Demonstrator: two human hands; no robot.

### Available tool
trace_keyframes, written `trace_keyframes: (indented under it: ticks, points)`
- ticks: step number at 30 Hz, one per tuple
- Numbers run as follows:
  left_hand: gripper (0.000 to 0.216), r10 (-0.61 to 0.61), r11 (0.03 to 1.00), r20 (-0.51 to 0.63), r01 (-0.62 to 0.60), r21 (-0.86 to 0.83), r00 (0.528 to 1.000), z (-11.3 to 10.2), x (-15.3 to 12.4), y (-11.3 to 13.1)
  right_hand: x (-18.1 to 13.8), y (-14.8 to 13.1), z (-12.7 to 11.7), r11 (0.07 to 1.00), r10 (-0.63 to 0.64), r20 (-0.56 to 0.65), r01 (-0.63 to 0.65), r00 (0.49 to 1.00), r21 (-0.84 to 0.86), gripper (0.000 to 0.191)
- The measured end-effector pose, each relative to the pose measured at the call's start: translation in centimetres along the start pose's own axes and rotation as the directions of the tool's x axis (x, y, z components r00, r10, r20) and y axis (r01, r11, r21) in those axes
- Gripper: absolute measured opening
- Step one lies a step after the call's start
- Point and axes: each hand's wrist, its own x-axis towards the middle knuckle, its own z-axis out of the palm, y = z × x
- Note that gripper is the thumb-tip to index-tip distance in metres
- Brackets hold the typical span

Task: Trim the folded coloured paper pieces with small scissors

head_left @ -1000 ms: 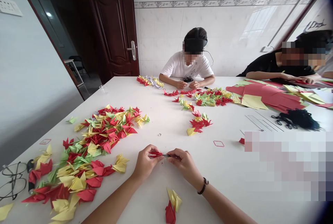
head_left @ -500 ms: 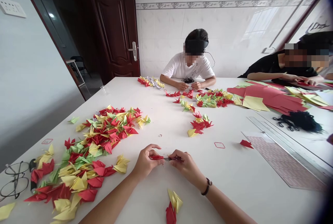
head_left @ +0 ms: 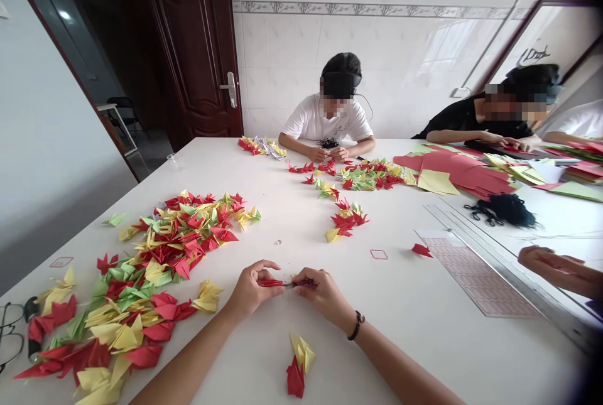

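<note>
My left hand (head_left: 253, 287) pinches a small red folded paper piece (head_left: 270, 282) between thumb and fingers, above the table. Close against its right end, my right hand (head_left: 321, 292) grips a small dark tool with a greyish tip (head_left: 289, 286); its exact kind is too small to make out. The tip meets or nearly meets the paper. Nearer to me, between my forearms, lie a yellow folded paper crane (head_left: 303, 352) and a red one (head_left: 295, 377). A large heap of red, yellow and green paper cranes (head_left: 188, 223) spreads to the left of my left hand.
Across the white table (head_left: 377, 317) sits a person in white (head_left: 330, 125), another in black (head_left: 452, 117) beyond coloured paper sheets (head_left: 464, 169). At right are black cords (head_left: 506, 209), a ruler (head_left: 471, 248) and another person's hand (head_left: 560, 270). Glasses (head_left: 10, 336) lie far left.
The view has turned slightly right, so things sit further left. Another person's hand has come further into view at the right. My hands keep the same hold.
</note>
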Motion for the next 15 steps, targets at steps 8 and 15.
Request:
trace_keyframes:
  ticks: [8,15]
  points:
    - [0.034,0.067,0.998,-0.049,-0.067,0.003,0.997,0.35,-0.43,-0.11,-0.39,-0.71,0.47,0.999,0.012,-0.059,-0.015,0.998,-0.05,0.009]
    - [0.032,0.071,0.997,-0.066,-0.071,0.0,0.995,0.67,-0.44,-0.14,-0.28,-0.49,0.31,1.0,-0.004,-0.019,0.004,1.0,-0.011,0.007]
